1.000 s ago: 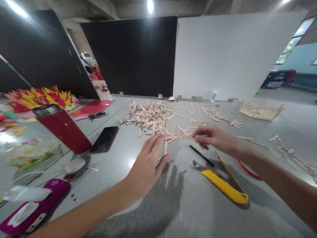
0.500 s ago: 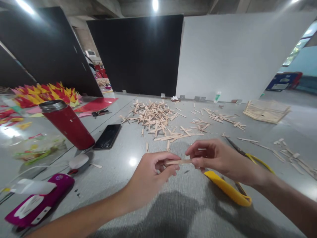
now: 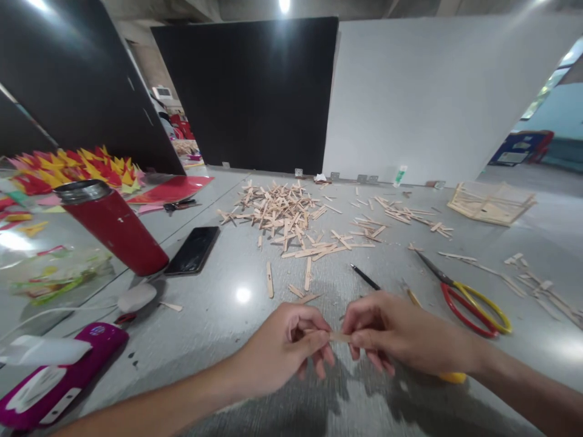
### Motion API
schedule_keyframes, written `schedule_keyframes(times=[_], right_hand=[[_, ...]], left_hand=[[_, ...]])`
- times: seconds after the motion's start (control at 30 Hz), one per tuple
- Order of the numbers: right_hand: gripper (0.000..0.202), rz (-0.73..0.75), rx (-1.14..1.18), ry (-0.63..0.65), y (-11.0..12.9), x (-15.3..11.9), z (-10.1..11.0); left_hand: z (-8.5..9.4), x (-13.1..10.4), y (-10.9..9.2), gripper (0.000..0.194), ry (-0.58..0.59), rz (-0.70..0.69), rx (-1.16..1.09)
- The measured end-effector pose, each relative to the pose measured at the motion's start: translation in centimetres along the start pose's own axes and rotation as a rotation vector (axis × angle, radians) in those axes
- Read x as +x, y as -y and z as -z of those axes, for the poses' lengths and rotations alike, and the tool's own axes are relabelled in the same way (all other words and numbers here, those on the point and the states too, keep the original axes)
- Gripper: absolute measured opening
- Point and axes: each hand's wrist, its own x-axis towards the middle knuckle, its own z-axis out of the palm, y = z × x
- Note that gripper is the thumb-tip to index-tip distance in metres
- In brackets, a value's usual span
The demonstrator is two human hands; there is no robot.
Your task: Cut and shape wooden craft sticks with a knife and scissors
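"How is the stick [image 3: 339, 337] looking?"

"It's showing pale and thin, bridging the gap between the left hand [image 3: 289, 349] and the right hand [image 3: 396, 334], just above the table [image 3: 195, 321]."

"And their pose?"

"Both are curling nearly closed, each pinching it between thumb and fingers, with forearms [image 3: 195, 388] slanting in from either side."

"Anything close?"

"A pen [image 3: 364, 277] is lying beyond the right hand, scissors [image 3: 448, 280] farther right."
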Motion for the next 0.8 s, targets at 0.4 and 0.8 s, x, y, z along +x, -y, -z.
schedule_keyframes(times=[0.4,0.8], right_hand=[[0.027,-0.008,-1.063,-0.558,-1.8,-1.3,8.7],[0.033,0.000,-1.495,-0.258,-4.6,2.4,8.4]], left_hand=[[-0.7,-0.9,3.6,0.022,-0.316,-0.390,0.806],[-2.6,-3.2,4.4,0.026,-0.353,-0.597,1.362]])
